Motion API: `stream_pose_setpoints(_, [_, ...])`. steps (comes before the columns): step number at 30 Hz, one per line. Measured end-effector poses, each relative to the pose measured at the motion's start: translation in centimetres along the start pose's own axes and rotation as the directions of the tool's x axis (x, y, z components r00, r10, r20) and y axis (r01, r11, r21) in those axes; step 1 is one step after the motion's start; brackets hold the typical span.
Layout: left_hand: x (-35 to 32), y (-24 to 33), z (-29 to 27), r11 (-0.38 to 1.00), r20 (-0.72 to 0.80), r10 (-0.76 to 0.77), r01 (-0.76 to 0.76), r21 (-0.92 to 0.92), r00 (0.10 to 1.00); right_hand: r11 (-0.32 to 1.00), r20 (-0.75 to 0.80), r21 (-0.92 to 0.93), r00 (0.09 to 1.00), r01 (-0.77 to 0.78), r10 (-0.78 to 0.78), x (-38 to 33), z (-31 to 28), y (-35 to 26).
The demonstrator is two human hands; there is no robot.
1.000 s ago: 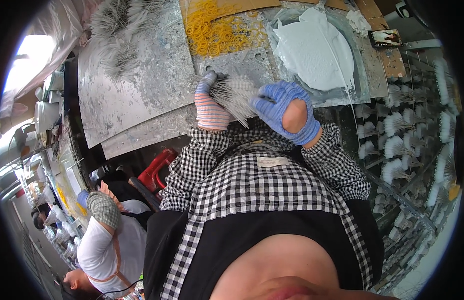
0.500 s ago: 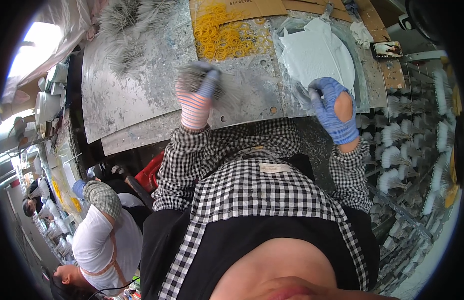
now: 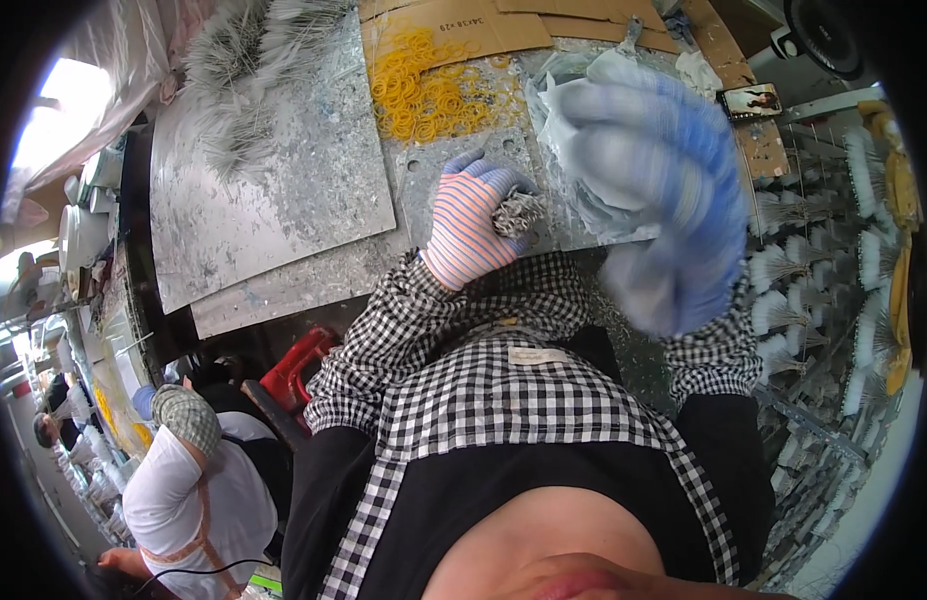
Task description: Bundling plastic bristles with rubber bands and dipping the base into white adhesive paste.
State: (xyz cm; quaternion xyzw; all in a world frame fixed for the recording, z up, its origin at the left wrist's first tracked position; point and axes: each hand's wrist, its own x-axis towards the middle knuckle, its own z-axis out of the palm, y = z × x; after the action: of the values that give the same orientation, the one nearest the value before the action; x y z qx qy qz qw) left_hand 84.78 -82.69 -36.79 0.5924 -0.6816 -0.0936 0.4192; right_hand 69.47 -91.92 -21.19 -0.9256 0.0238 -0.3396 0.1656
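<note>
My left hand [image 3: 468, 225], in an orange-and-blue striped glove, is closed round a bundle of thin grey wires [image 3: 518, 214] over the table's front edge. The cut-looking ends of the bundle face right. My right hand [image 3: 673, 170], in a blue glove, is raised close to the view and smeared by motion. Its fingers look stretched out and apart from the thumb, with nothing visible in them. Behind it lies a round spread of white paste [image 3: 563, 100], mostly hidden by this hand. Yellow rubber bands [image 3: 415, 95] are heaped beyond my left hand.
Loose grey wires [image 3: 233, 95] lie at the table's far left. Cardboard [image 3: 463, 30] covers the far edge, with a phone [image 3: 751, 101] at the right. Racks of white-tipped wire bundles [image 3: 783, 265] stand right. A co-worker [image 3: 183, 490] sits at lower left beside a red object [image 3: 298, 370].
My left hand has moved right with the wire bundle and turned it so its ends show. My right hand has lifted from the paste's near edge toward the view, its fingers spreading.
</note>
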Motion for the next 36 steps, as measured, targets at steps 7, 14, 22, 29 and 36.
stream_pose_setpoints(7, [-1.7,-0.7,-0.3,0.977,0.004,0.053,-0.051,-0.206,0.999,0.822,0.338,0.520,0.940,-0.231,0.051,-1.5,10.7,2.7])
stream_pose_setpoints(14, [-4.1,0.0,0.1,0.991,-0.272,-0.019,-0.018,-0.131,0.962,0.967,0.305,-0.253,0.946,-0.031,0.110,-5.7,15.1,13.6])
stream_pose_setpoints(22, [-8.1,2.3,-4.6,0.464,-0.109,-0.645,0.275,-0.842,0.756,0.907,0.362,-0.239,0.899,0.347,-0.248,-3.1,14.7,11.1])
stream_pose_setpoints(29, [-12.9,1.7,-4.1,-0.178,0.177,-0.780,0.060,-0.982,0.600,0.842,0.446,-0.055,0.767,0.537,-0.460,-0.7,22.1,9.9])
stream_pose_setpoints(36, [-16.8,6.5,-3.2,-0.358,0.408,-0.716,0.204,-0.911,0.567,0.790,0.547,-0.245,0.752,0.563,-0.366,-2.7,24.7,9.9])
